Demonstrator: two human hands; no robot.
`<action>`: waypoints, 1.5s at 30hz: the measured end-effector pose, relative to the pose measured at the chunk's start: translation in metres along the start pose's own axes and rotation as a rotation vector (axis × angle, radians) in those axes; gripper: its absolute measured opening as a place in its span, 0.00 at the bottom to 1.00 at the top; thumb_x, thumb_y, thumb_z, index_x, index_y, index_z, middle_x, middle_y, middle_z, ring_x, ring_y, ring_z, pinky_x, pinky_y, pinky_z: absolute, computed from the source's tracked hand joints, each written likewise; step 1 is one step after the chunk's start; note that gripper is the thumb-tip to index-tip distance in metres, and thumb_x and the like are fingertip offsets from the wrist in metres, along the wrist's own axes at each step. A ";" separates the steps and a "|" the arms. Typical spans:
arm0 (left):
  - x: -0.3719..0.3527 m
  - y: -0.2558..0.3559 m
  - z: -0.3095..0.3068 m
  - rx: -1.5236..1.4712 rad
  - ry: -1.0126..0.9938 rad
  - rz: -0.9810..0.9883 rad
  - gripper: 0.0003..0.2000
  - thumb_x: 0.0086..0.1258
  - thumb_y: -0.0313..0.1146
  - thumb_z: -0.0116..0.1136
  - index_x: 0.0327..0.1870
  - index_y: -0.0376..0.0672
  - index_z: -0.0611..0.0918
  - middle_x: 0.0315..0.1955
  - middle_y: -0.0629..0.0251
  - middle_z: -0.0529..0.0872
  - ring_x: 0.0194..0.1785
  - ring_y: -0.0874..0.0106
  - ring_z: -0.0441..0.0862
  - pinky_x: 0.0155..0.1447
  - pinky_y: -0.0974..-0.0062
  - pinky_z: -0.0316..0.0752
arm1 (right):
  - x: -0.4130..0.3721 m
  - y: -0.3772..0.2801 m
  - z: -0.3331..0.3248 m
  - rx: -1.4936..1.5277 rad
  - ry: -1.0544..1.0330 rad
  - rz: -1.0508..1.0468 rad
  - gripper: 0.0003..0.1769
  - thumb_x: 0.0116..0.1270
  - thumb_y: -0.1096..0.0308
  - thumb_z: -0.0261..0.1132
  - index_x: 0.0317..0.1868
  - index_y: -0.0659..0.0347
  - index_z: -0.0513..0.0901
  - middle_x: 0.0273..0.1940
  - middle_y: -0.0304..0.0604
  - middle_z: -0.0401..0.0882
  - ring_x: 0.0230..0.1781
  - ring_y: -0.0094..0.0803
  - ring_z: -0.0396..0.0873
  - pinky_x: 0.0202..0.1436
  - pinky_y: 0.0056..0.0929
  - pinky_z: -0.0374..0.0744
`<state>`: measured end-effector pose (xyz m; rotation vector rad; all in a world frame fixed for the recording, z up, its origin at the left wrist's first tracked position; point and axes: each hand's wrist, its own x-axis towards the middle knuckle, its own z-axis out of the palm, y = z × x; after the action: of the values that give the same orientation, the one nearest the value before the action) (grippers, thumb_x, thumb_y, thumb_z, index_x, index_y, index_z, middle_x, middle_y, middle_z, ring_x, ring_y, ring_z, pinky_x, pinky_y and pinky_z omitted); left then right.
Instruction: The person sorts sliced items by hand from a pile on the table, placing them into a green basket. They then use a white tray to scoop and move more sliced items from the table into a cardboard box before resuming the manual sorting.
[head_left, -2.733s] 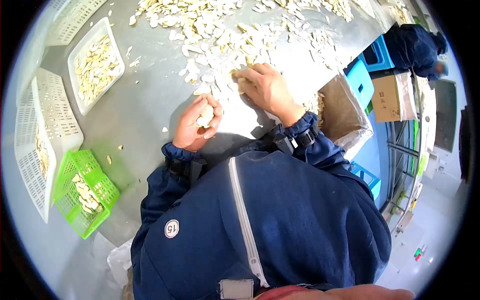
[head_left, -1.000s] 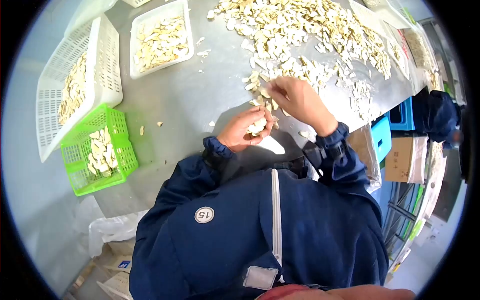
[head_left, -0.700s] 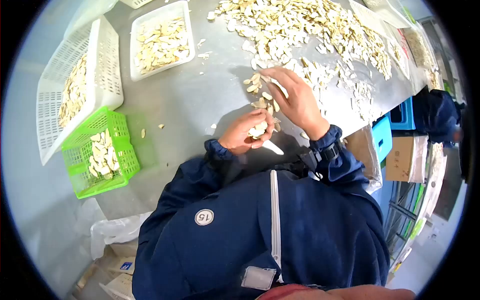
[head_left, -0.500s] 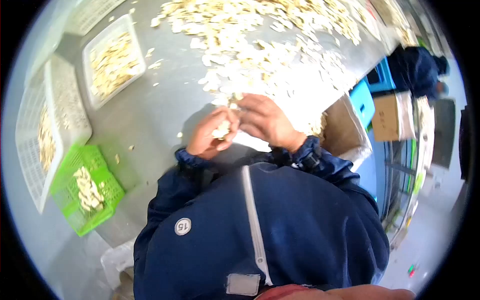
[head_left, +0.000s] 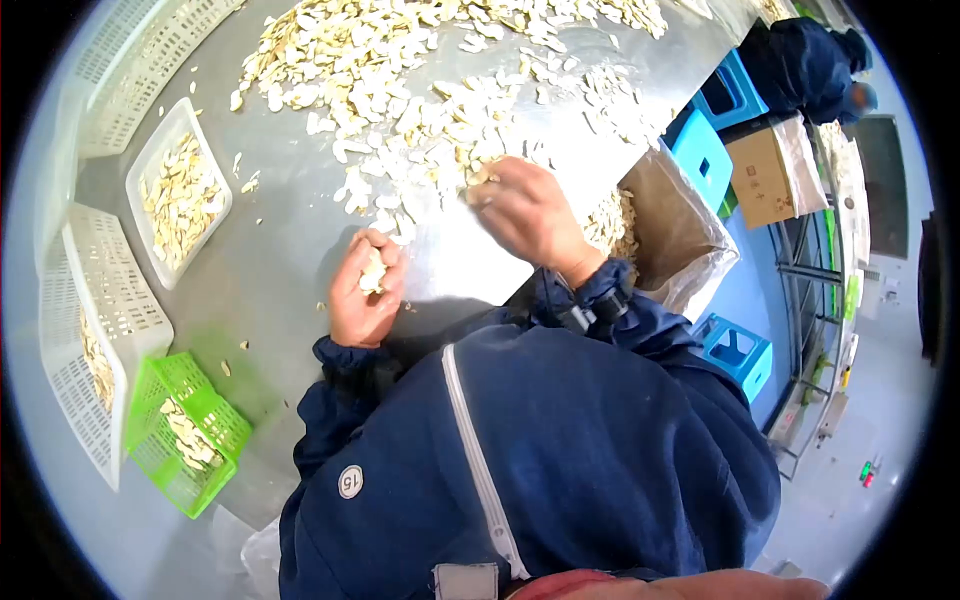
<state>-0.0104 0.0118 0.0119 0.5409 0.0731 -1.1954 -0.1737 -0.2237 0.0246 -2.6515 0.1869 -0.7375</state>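
Pale dried slices (head_left: pixel 350 50) lie scattered over the metal table (head_left: pixel 290 200), thickest at the far side. My left hand (head_left: pixel 362 300) is curled palm up near the table's front edge, closed around several pale slices (head_left: pixel 373 272). Farther right, my right hand (head_left: pixel 525 212) reaches to the near edge of the spread, palm down. Its fingertips are pinched together on a slice (head_left: pixel 482 180) there, partly hidden by the fingers.
A white tray of slices (head_left: pixel 150 180) and a green basket (head_left: pixel 240 430) stand left, beside white perforated baskets (head_left: pixel 140 300). On the right are a lined box of slices (head_left: pixel 690 240), blue stools (head_left: pixel 705 165), a cardboard box (head_left: pixel 765 175) and another person (head_left: pixel 800 65).
My hands, close together before, have moved apart: the left toward the left, the right staying by the slices. The view has shifted, too. The left hand still holds slices.
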 end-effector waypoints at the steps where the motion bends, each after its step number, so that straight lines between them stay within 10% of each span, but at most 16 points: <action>1: 0.001 0.003 -0.005 -0.085 0.009 0.017 0.08 0.88 0.34 0.47 0.56 0.41 0.76 0.39 0.66 0.75 0.34 0.78 0.71 0.21 0.88 0.68 | 0.002 -0.009 0.008 -0.002 -0.090 -0.052 0.19 0.68 0.61 0.75 0.59 0.49 0.88 0.69 0.43 0.80 0.71 0.45 0.76 0.74 0.49 0.76; 9: 0.001 0.013 -0.019 -0.198 0.094 0.184 0.18 0.85 0.27 0.49 0.71 0.32 0.72 0.40 0.65 0.77 0.36 0.76 0.74 0.25 0.85 0.74 | 0.019 -0.031 0.046 0.070 -0.280 -0.117 0.23 0.75 0.53 0.68 0.67 0.46 0.84 0.74 0.41 0.76 0.79 0.43 0.68 0.83 0.52 0.64; 16: 0.047 -0.025 0.011 -0.142 0.036 -0.129 0.22 0.86 0.30 0.48 0.77 0.35 0.69 0.41 0.68 0.78 0.36 0.78 0.73 0.26 0.86 0.70 | -0.010 0.033 -0.008 -0.106 -0.052 0.049 0.16 0.71 0.66 0.72 0.58 0.52 0.88 0.61 0.44 0.85 0.68 0.45 0.79 0.72 0.48 0.77; 25: 0.050 -0.027 0.019 -0.117 0.016 -0.125 0.10 0.86 0.31 0.50 0.61 0.40 0.77 0.42 0.65 0.79 0.36 0.76 0.73 0.26 0.84 0.70 | 0.057 0.046 -0.025 -0.067 -0.069 0.404 0.12 0.71 0.63 0.69 0.52 0.55 0.86 0.45 0.46 0.88 0.45 0.50 0.86 0.52 0.46 0.82; 45: 0.044 -0.010 -0.002 0.056 -0.082 -0.144 0.08 0.86 0.37 0.52 0.55 0.46 0.78 0.42 0.65 0.82 0.40 0.73 0.79 0.36 0.77 0.72 | 0.099 0.050 0.034 -0.158 -0.013 0.335 0.18 0.71 0.58 0.70 0.57 0.55 0.87 0.42 0.46 0.90 0.39 0.46 0.89 0.45 0.40 0.85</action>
<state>-0.0025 -0.0282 -0.0084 0.5422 0.0088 -1.3616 -0.0727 -0.2806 0.0245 -2.6697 0.6923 -0.6152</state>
